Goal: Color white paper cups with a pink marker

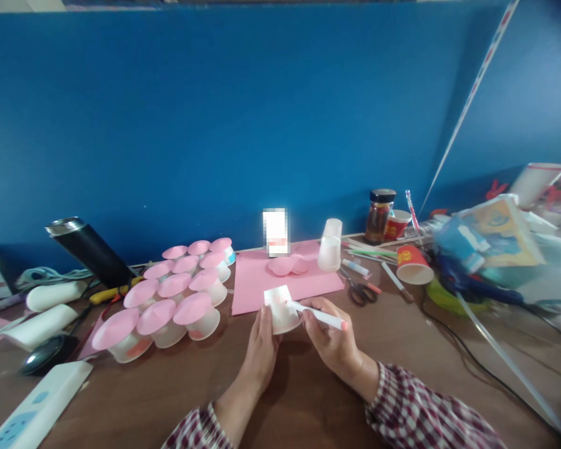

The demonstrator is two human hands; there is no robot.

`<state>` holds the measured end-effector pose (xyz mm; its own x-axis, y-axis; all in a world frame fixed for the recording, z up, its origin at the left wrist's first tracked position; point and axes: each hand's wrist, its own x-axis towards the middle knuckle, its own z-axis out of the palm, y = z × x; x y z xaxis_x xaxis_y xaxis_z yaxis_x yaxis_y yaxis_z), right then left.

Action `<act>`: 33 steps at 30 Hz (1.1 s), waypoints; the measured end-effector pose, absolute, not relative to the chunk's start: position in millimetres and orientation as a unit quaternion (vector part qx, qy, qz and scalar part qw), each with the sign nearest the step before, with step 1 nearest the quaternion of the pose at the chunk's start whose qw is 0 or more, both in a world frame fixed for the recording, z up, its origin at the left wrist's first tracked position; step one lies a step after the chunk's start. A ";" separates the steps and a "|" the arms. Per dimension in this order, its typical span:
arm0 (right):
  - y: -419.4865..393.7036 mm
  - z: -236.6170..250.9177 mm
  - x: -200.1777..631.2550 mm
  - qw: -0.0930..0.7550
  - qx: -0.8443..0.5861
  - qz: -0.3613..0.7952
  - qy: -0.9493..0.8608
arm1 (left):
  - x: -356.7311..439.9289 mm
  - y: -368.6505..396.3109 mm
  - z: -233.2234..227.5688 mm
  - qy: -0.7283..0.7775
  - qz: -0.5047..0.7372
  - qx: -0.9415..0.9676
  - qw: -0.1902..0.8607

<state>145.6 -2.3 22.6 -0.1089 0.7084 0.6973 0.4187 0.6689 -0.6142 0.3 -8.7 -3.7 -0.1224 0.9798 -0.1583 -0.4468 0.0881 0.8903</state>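
Note:
In the head view, my left hand (263, 342) is closed on a small white paper cup (280, 312) and holds it above the brown table. My right hand (334, 340) grips a white marker (320, 315) with a pinkish-red end, its other end at the side of the cup. Behind the cup lies a pink paper sheet (252, 288) bearing cut pink paper rounds (281, 267). A stack of white cups (330, 249) stands at the sheet's right. To the left, several cups topped with pink paper cones (197, 308) stand in rows.
Scissors (361, 292), loose markers (397, 282) and a tipped red paper cup (414, 265) lie right. Farther right are a jar (380, 216) and plastic bags (490, 240). A black flask (91, 252) and a power strip (37, 405) are left. A blue partition (243, 112) stands behind.

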 end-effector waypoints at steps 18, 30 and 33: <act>-1.8 18.3 145.6 0.563 -0.412 0.189 -0.691 | 1.4 -7.5 6.8 0.365 0.610 0.274 0.648; -5.0 23.1 144.9 0.554 -0.391 0.167 -0.716 | -0.3 -8.6 3.3 0.387 0.604 0.285 0.636; -4.8 23.1 145.0 0.554 -0.392 0.166 -0.716 | -1.0 -8.6 1.3 0.385 0.600 0.290 0.639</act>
